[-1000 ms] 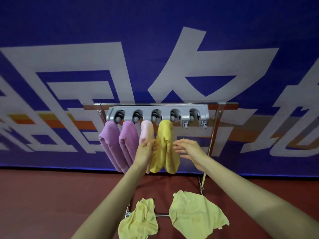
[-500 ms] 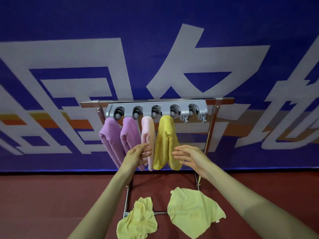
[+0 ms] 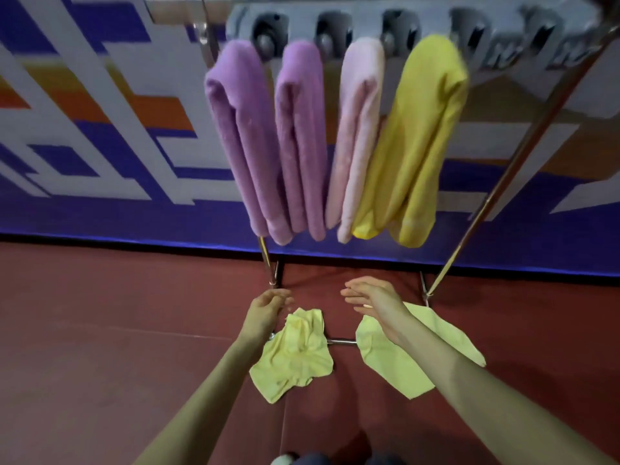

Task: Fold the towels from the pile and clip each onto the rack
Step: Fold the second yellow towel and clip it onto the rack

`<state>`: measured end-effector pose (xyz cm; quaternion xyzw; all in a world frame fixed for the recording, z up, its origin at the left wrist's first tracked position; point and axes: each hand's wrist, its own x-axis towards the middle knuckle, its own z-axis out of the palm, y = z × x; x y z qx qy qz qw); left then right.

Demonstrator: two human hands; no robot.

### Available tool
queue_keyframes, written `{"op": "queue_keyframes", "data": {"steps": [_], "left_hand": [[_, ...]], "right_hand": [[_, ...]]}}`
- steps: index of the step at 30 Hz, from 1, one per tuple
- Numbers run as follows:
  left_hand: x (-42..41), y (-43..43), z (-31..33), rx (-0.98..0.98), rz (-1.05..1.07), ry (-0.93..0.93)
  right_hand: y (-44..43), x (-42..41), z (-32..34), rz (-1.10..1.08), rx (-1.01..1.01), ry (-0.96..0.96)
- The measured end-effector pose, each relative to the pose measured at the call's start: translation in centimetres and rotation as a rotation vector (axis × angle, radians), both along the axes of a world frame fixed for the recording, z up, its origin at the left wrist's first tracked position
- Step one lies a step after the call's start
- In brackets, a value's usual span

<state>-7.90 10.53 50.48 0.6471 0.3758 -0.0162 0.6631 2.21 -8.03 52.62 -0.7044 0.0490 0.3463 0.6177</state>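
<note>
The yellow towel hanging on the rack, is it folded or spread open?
Folded: the yellow towel hangs doubled over from the rack, its layers showing at the bottom.

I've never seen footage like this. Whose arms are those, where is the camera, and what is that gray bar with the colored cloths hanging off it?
There is no machine here: the arms belong to a person wearing a camera on the head, so you look forward and down as they do. The gray bar is a row of clips on a metal rack. Four folded towels hang from it: two purple, one pink and one yellow. The clips at the far right look empty, though that part is blurred. Two unfolded pale yellow cloths lie on the red floor. The left hand and right hand are open, holding nothing, above those cloths.
</note>
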Motion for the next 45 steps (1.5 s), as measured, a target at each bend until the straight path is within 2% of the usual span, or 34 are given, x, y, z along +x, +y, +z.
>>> {"op": "queue_keyframes", "data": {"steps": [5, 13, 18, 21, 24, 26, 29, 31, 35, 38, 42, 45], "left_hand": [[-0.9, 1.5, -16.4, 0.029, 0.033, 0.09], [0.4, 1.3, -39.2, 0.365, -0.116, 0.219], [-0.8, 0.5, -50.8, 0.533, -0.494, 0.382], [-1.2, -0.5, -55.3, 0.736, -0.726, 0.46], [-1.7, -1.2, -56.9, 0.983, -0.763, 0.424], [-1.5, -1.2, -57.4, 0.977, -0.707, 0.391], [-0.4, -1.2, -56.2, 0.793, -0.58, 0.373], [0.5, -1.5, -54.4, 0.564, -0.451, 0.232], [2.8, -2.8, -48.8, 0.24, -0.226, -0.037], [3.8, -4.0, -44.3, -0.019, -0.245, -0.225], [4.4, -4.6, -41.5, -0.087, -0.381, -0.356], [5.0, -4.5, -40.1, -0.073, -0.358, -0.385]], "right_hand": [[0.7, 0.2, -14.7, -0.016, -0.105, 0.011], [-0.8, 2.4, -35.4, -0.022, -0.196, 0.003], [-3.0, 2.8, -44.1, -0.015, -0.267, -0.001], [-3.8, 2.9, -47.5, -0.007, -0.296, 0.022], [-3.9, 2.6, -48.7, -0.017, -0.297, 0.04], [-3.8, 2.5, -49.2, -0.016, -0.293, 0.044], [-3.2, 2.4, -49.7, 0.008, -0.292, 0.041], [-2.6, 2.4, -49.9, 0.044, -0.288, 0.023], [-1.1, 2.2, -50.0, 0.238, -0.253, -0.016], [-0.1, 1.6, -49.9, 0.376, -0.196, -0.109], [0.6, 1.3, -49.7, 0.375, -0.11, -0.17], [0.3, 1.7, -49.2, 0.326, -0.109, -0.158]]}}
